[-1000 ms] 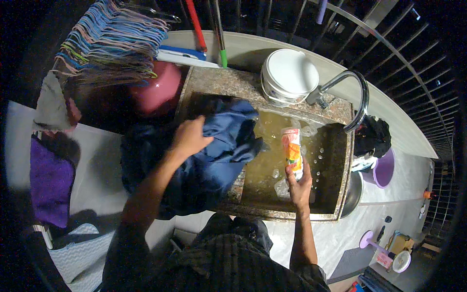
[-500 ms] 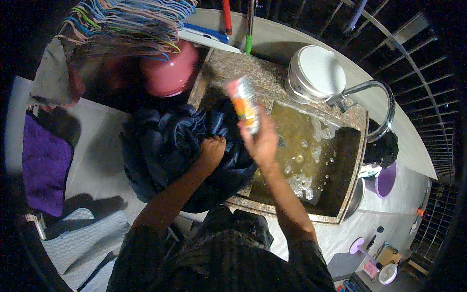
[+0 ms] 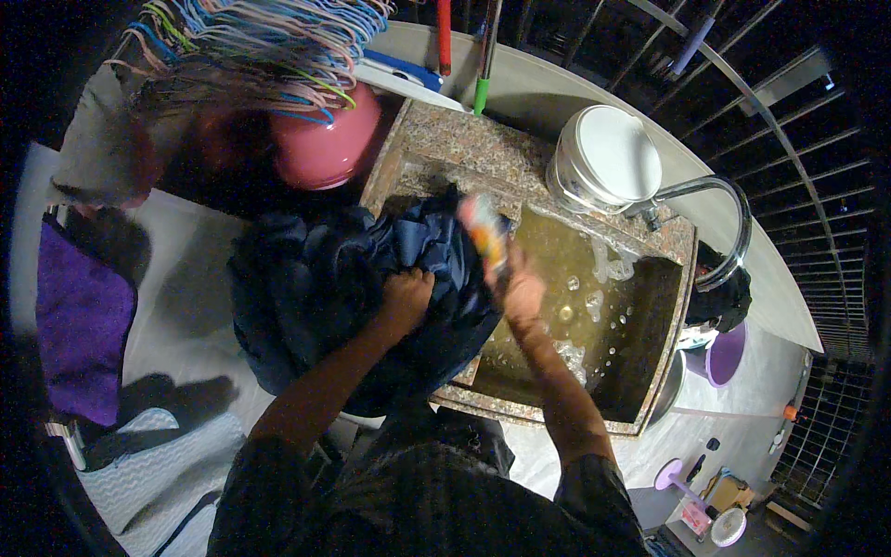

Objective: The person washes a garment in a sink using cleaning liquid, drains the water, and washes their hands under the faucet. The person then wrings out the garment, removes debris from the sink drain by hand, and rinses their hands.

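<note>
A big heap of shiny dark navy cloth [image 3: 306,306] lies over the left side of the stone sink [image 3: 464,135]. My left hand [image 3: 406,295] is closed on its folds near the middle. My right hand [image 3: 522,290] grips a slim container [image 3: 484,227] printed in white, red and orange. It is tilted and smeared by motion, so its exact kind is hard to make out. This container is above the right edge of the cloth, beside the sink basin. Cloudy yellowish water [image 3: 566,269] with patches of foam stands in the basin.
On the sink's back ledge stands a white lidded bucket [image 3: 620,153], next to a curved metal faucet [image 3: 742,218]. A pink basin [image 3: 325,144] sits below many hangers [image 3: 260,46] at the back left. To the right is a purple bucket [image 3: 729,357]; a purple cloth [image 3: 82,325] hangs left.
My right hand has moved slightly down and right with the container. My left hand stays on the cloth. The whole view has shifted a little.
</note>
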